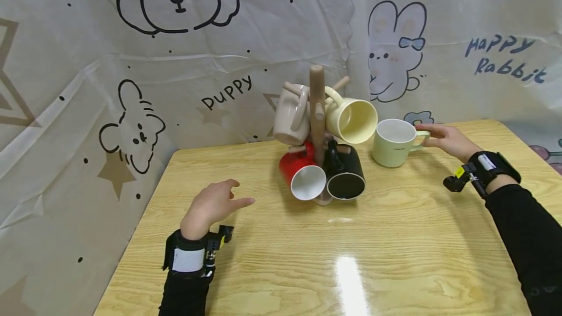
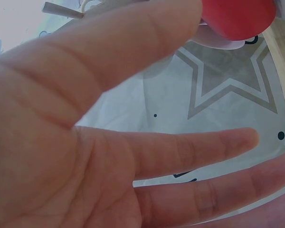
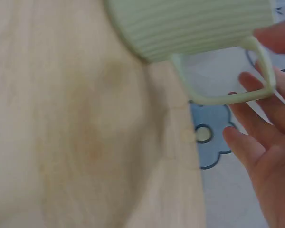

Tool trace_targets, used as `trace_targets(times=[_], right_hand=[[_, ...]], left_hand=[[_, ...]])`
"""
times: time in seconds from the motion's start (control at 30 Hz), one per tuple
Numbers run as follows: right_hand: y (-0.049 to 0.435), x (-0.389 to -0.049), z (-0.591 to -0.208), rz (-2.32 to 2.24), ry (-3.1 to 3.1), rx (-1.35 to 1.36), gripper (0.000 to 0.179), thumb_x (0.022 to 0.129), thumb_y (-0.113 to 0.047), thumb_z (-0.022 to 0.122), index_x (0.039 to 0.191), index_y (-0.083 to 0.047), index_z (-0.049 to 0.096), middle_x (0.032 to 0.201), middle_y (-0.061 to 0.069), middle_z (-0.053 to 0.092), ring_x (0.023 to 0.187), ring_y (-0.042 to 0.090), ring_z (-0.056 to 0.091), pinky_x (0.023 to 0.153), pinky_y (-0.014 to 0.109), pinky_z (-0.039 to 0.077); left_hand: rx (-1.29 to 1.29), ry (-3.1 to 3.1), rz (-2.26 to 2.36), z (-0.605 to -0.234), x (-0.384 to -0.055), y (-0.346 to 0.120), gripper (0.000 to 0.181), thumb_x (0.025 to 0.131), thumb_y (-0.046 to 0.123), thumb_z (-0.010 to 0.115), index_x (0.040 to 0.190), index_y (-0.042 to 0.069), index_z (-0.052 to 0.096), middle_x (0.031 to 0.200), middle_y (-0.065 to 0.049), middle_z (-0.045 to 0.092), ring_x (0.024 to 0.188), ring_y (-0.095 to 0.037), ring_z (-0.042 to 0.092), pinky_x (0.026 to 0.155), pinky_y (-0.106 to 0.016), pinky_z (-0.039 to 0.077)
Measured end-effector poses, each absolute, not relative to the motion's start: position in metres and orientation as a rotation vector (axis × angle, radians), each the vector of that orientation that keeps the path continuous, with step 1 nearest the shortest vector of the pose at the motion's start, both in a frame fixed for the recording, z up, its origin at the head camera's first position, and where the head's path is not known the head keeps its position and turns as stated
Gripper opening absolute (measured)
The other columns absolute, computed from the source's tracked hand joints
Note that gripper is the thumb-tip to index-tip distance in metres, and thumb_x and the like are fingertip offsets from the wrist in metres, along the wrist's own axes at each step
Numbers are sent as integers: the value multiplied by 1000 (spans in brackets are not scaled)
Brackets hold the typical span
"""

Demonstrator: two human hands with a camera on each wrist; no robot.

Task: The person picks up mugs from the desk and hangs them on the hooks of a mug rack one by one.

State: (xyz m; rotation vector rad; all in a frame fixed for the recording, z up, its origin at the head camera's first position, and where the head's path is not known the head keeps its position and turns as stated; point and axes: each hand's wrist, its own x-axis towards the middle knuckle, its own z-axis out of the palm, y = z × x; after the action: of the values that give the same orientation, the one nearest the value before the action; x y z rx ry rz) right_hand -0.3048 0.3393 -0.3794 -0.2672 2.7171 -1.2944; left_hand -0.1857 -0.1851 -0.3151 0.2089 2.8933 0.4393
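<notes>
At the right of the table stands a pale green ribbed mug [image 1: 391,144], upright. My right hand [image 1: 452,141] is at its handle [image 3: 232,99]; the thumb [image 3: 278,38] lies by the handle's upper end, and the spread fingers show behind the handle, not wrapped round it. Left of this mug, a wooden mug tree [image 1: 317,106] bears a whitish mug [image 1: 290,116], a cream-yellow mug [image 1: 351,120], a red mug [image 1: 293,166] and a black mug [image 1: 347,165]. My left hand [image 1: 210,208] hovers over the table, left of the tree, with fingers extended and nothing held.
The light wooden table [image 1: 272,257] reaches back to a printed cloth [image 1: 210,72] with cartoon animals, which also hangs along the left. Bare pegs [image 1: 341,83] stick out from the tree. Each wrist wears a strapped camera.
</notes>
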Motion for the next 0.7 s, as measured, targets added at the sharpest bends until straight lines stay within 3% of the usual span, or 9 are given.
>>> trace_targets(times=[0.2, 0.33, 0.5, 0.7], right_hand=[[337, -308, -390, -1197, 2876, -191, 62, 84, -46, 51, 121, 3, 50, 119, 28, 52, 106, 36, 45, 91, 59, 36], [336, -307, -393, -1104, 2997, -237, 55, 84, -46, 50, 108, 3, 59, 100, 23, 64, 90, 26, 53, 79, 40, 48], [333, -298, -395, -1069, 3097, -311, 48, 87, -40, 49, 105, 3, 61, 91, 20, 66, 79, 14, 55, 63, 19, 46], [338, -287, -394, -1261, 3104, -199, 48, 87, -40, 49, 109, 1, 61, 93, 17, 65, 80, 11, 56, 69, 24, 52]], left_hand=[[203, 2887, 431, -315, -186, -185, 67, 80, 50, 55, 123, -1, 48, 106, -19, 62, 90, -28, 57, 73, -44, 49], [202, 2888, 427, -315, -186, -186, 68, 80, 50, 55, 124, -1, 48, 106, -19, 62, 89, -28, 57, 72, -43, 49], [201, 2886, 447, -317, -186, -186, 67, 80, 49, 55, 124, 0, 48, 106, -19, 62, 90, -28, 57, 74, -44, 49], [201, 2886, 457, -316, -184, -185, 67, 80, 50, 56, 124, -1, 48, 106, -19, 62, 90, -28, 56, 74, -44, 48]])
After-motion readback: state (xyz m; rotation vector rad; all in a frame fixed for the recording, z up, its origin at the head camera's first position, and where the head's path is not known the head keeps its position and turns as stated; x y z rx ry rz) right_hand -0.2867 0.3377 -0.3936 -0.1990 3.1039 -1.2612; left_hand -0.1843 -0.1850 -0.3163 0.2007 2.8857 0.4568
